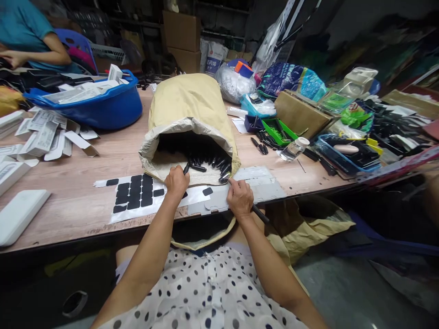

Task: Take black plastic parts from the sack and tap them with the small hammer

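A large tan sack (190, 98) lies on the wooden table (78, 201), its open mouth facing me. Several small black parts (198, 168) lie inside the sack's mouth. My left hand (177, 183) is closed on a black part at the left of the opening. At the right, my right hand (240, 196) is wrapped round a hammer-like tool, its metal head (224, 177) at the sack's lip and its black handle (260, 214) sticking out below the hand. A sheet of black stickers (135, 194) lies left of my left hand.
A blue basin (103, 107) and white boxes (44, 132) stand at the left. At the right are a green tray (279, 132), a clear bottle (294, 149) and a blue tray (346, 160). A person in a teal shirt (25, 32) works at the far left. Another sack (308, 233) hangs below the table edge.
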Demonstrator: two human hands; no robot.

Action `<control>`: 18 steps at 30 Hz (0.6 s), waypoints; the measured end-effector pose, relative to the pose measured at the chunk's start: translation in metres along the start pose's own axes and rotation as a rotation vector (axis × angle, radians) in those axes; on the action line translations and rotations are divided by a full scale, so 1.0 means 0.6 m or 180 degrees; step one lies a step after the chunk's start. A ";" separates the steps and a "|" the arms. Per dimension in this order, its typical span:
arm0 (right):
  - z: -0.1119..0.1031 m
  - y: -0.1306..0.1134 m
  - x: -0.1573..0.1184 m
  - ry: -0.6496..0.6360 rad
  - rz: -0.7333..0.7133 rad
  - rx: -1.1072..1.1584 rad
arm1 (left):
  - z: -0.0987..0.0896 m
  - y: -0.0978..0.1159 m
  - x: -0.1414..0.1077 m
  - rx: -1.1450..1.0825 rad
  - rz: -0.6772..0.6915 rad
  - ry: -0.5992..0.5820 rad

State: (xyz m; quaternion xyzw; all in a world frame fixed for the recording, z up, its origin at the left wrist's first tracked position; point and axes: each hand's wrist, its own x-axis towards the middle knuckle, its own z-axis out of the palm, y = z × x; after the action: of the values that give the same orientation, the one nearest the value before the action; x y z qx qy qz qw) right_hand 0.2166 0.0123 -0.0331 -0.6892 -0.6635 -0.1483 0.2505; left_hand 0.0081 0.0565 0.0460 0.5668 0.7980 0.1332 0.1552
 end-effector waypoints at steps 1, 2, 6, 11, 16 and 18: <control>0.001 0.000 -0.001 -0.0005 0.0004 -0.0001 | 0.001 -0.010 -0.011 -0.0102 0.0222 0.0149; 0.001 0.001 -0.001 -0.0010 0.0011 0.0000 | 0.002 -0.022 -0.024 -0.0240 0.0482 0.0287; 0.003 0.007 0.001 -0.0044 0.0043 0.0032 | 0.019 -0.064 -0.074 -0.0714 0.1262 0.0211; -0.012 0.007 -0.002 -0.0007 0.0025 0.0380 | 0.048 -0.088 -0.093 -0.0828 0.1358 -0.0144; -0.052 -0.037 -0.031 0.0001 -0.0169 0.1347 | 0.050 -0.087 -0.082 -0.0933 0.1218 -0.0313; -0.065 -0.060 -0.043 -0.0200 -0.0334 0.1779 | 0.046 -0.085 -0.080 -0.0948 0.1162 -0.0380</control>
State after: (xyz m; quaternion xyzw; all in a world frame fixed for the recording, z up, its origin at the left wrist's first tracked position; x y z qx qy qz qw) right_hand 0.1843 -0.0305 -0.0092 -0.5625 -0.7209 0.0490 0.4020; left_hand -0.0099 -0.0042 0.0058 0.6794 0.6433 0.2415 0.2574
